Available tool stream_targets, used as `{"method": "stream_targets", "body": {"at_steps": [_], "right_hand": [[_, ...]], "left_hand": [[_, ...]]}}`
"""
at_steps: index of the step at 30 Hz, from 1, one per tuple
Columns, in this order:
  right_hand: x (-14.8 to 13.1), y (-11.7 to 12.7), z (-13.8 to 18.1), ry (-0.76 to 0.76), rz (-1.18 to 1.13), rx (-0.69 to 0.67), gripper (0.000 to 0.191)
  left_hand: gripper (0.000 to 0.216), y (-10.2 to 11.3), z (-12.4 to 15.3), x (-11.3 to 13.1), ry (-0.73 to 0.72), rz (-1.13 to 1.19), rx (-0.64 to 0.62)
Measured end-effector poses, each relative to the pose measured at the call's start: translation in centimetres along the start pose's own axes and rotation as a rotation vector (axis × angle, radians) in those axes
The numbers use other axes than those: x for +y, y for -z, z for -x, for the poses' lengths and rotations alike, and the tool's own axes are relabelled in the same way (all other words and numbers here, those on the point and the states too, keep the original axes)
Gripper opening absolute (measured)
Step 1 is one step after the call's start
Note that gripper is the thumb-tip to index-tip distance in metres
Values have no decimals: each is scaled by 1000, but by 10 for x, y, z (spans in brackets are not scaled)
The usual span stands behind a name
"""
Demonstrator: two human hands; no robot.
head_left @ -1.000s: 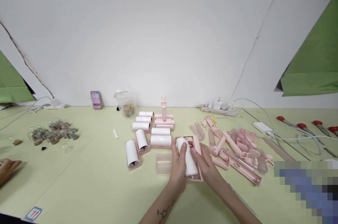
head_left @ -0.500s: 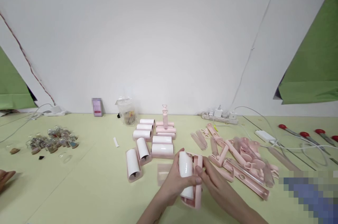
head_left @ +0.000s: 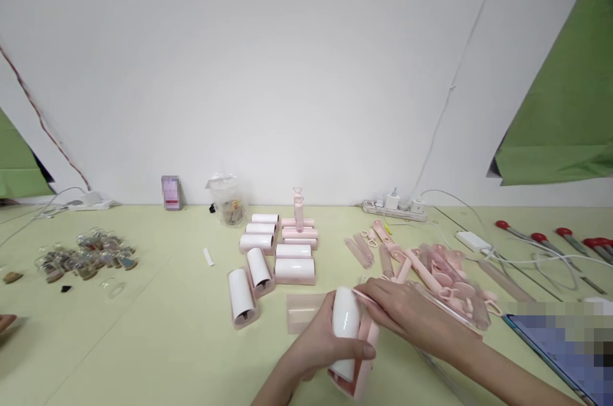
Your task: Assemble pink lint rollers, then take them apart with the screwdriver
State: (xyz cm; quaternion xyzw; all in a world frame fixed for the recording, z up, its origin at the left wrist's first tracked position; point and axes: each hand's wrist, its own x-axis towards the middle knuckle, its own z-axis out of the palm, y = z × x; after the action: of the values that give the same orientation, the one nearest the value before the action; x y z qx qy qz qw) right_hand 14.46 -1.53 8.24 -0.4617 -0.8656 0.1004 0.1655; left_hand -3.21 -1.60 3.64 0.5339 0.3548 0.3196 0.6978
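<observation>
My left hand (head_left: 322, 343) is wrapped round a white lint roll (head_left: 345, 323) that sits in a pink plastic holder (head_left: 363, 373), held just above the yellow-green table (head_left: 158, 336). My right hand (head_left: 412, 316) reaches in from the right, palm down, its fingers pinching the holder's top edge beside the roll. A translucent pink cover (head_left: 303, 311) lies on the table just left of my hands. Behind it stand several finished white rolls in pink holders (head_left: 268, 259).
A heap of pink handles and clear covers (head_left: 431, 272) lies to the right. A power strip (head_left: 395, 208) and cables run along the wall. Red-tipped tools (head_left: 555, 237) lie far right, small trinkets (head_left: 89, 253) far left. Another person's fingertip (head_left: 4, 322) shows at the left edge.
The roll and holder have come nearer to me and tipped more upright. My right hand has shifted from the holder's side to its top edge. The camera view drifted slightly.
</observation>
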Motion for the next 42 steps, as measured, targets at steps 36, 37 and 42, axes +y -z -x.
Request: {"method": "stream_targets", "body": {"at_steps": [36,37,42], "right_hand": [[-9,32,12,-70,-205,-529,5],[-5,35,10,-97,-238,-544,10],[15,25,8,-172,-573,-388,32]], "left_hand": [[61,8,31,23,-111,-717,-270],[63,8,31,23,-118,-716,-255],[72,3,25,17,-112,-542,-157]]}}
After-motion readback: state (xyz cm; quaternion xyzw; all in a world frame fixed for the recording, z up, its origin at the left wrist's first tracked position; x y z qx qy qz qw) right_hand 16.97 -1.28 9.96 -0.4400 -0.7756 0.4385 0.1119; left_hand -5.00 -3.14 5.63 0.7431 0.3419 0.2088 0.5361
